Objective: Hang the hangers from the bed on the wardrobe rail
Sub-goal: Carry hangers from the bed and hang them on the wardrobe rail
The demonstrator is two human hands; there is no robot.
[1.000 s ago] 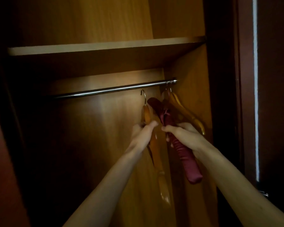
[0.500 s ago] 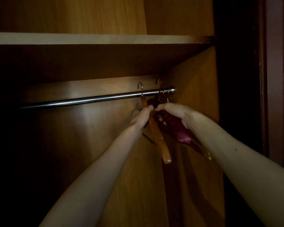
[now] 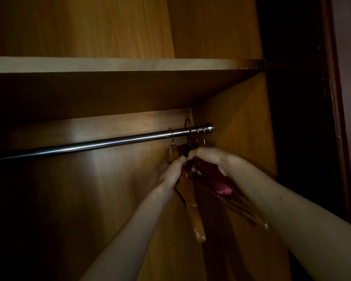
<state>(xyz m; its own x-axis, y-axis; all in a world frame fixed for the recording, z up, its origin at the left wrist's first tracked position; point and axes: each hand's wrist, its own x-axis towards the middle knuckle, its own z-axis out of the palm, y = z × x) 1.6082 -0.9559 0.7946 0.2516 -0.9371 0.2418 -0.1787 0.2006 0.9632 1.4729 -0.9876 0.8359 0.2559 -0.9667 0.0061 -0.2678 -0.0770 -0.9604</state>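
A metal wardrobe rail runs across the dim cupboard to the right wall. My left hand grips a wooden hanger, and the hanger's hook sits over the rail. Just to the right, my right hand holds a padded pink hanger whose hook reaches up over the rail. Two more hooks hang at the rail's right end, with wooden hangers below them, partly hidden by my right arm.
A wooden shelf spans the wardrobe just above the rail. The wardrobe's right side wall stands close to the hangers. A dark door frame rises at the far right. The rail's left stretch carries nothing.
Both hands rose from below the rail up to it. The wooden hanger's hook and the pink hanger's hook went over the rail. The camera moved closer.
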